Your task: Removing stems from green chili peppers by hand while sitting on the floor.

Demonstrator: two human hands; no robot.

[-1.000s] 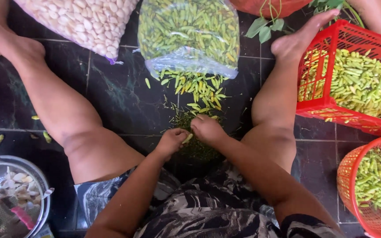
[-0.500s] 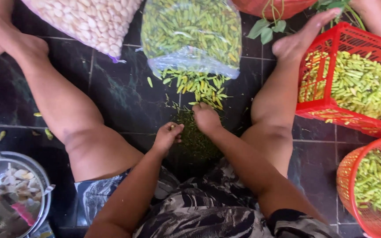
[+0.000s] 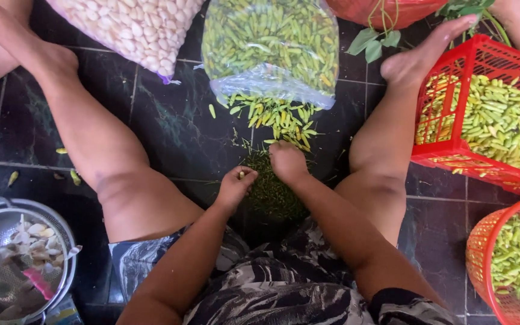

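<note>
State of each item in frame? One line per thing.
left hand: pinching a small chili
right hand: fingers down at the loose chilies
clear chili bag: open, spilling chilies onto floor
red basket: holds chilies
orange basket: holds chilies
metal colander: holds peels

A dark green marbled tile floor (image 3: 170, 120) with pale grout lines shines softly under even daylight.
</note>
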